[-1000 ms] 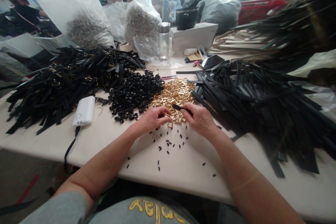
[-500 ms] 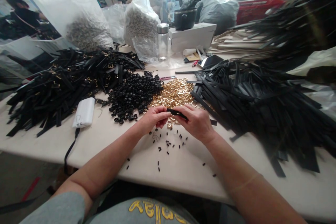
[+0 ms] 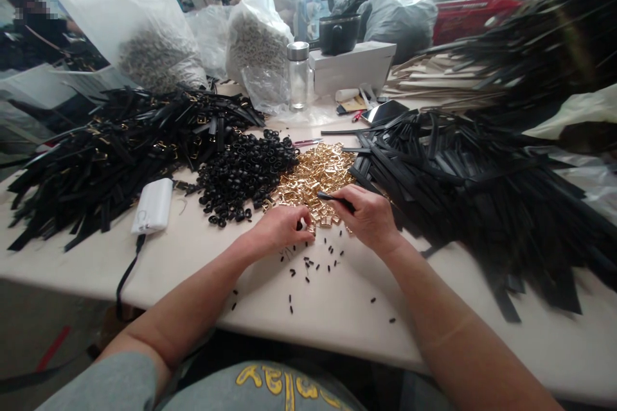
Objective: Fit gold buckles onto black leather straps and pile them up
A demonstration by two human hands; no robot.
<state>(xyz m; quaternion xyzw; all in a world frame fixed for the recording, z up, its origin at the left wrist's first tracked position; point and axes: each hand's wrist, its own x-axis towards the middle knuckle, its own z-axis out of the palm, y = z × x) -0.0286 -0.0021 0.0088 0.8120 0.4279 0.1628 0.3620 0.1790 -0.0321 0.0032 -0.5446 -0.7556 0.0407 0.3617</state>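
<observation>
My right hand [image 3: 369, 215] is closed around a black strap [image 3: 332, 198], whose end sticks out to the left above the gold pieces. My left hand [image 3: 277, 230] is curled low over the table, thumb and forefinger pinching a small gold buckle [image 3: 313, 229] at the near edge of the pile. Something small and black shows inside its curled fingers. Between and beyond the hands spreads a heap of gold buckles [image 3: 315, 170]. Beside it, to the left, lies a pile of black loops [image 3: 245, 173]. Tiny black bits [image 3: 307, 261] are scattered nearer to me.
Loose black straps [image 3: 463, 186] cover the right side. Straps with buckles [image 3: 120, 148] are heaped on the left, behind a white power bank [image 3: 154, 205] with a cord. Farther back stand a glass bottle [image 3: 299, 80], a white box [image 3: 354, 70], a phone [image 3: 384, 112] and filled plastic bags [image 3: 258, 45].
My hands have parted. The left has let go of the strap and dropped to the near edge of the buckles; the right keeps the strap, its free end now pointing left.
</observation>
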